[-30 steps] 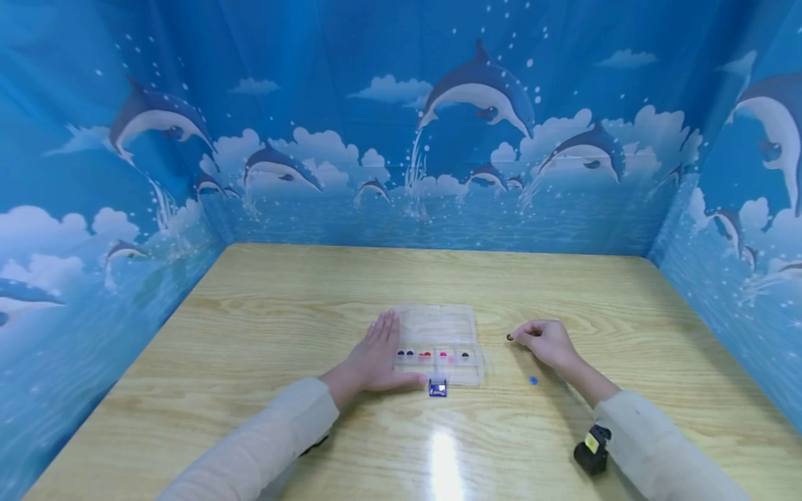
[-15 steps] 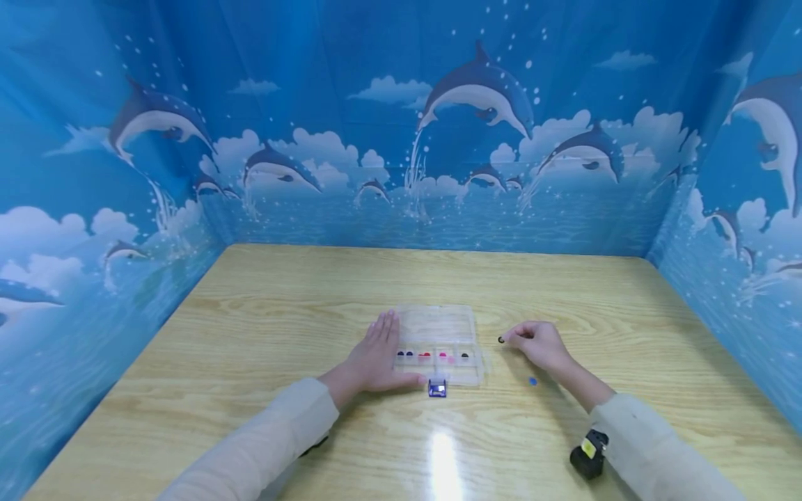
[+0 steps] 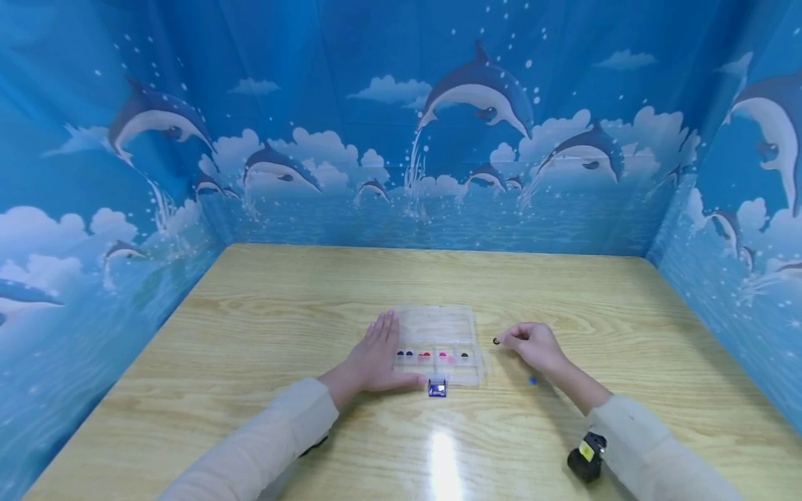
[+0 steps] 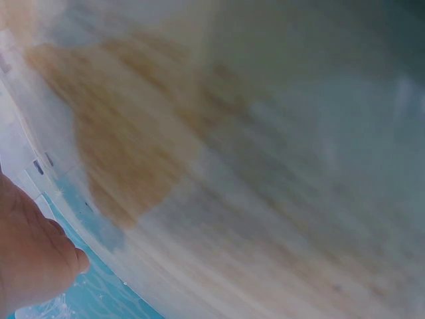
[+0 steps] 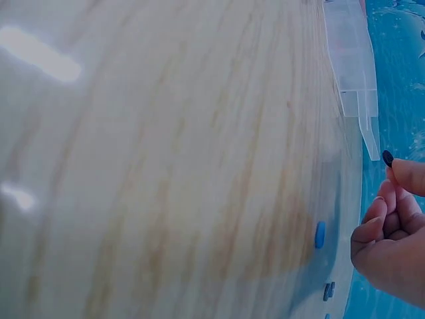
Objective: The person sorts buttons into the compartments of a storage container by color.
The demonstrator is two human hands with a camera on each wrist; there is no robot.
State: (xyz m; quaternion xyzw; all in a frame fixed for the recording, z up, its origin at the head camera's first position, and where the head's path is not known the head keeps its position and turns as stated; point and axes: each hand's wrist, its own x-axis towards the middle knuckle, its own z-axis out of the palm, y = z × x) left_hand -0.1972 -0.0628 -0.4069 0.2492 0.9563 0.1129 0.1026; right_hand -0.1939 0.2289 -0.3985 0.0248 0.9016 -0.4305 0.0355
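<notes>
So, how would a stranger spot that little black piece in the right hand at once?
On the wooden table, find the clear open box. To its right, the right hand pinches the little black piece. Unlike the dark pieces in the box and a blue piece on the table, it alone is pinched.

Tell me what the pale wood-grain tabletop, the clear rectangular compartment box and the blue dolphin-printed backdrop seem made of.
Tabletop: wood or wood-look laminate, glossy, since it mirrors a bright streak of light.
Compartment box: likely hard plastic, smooth, since the tabletop shows through it.
Backdrop: probably fabric, since soft folds run through it; fairly matt, with no sharp glare.
</notes>
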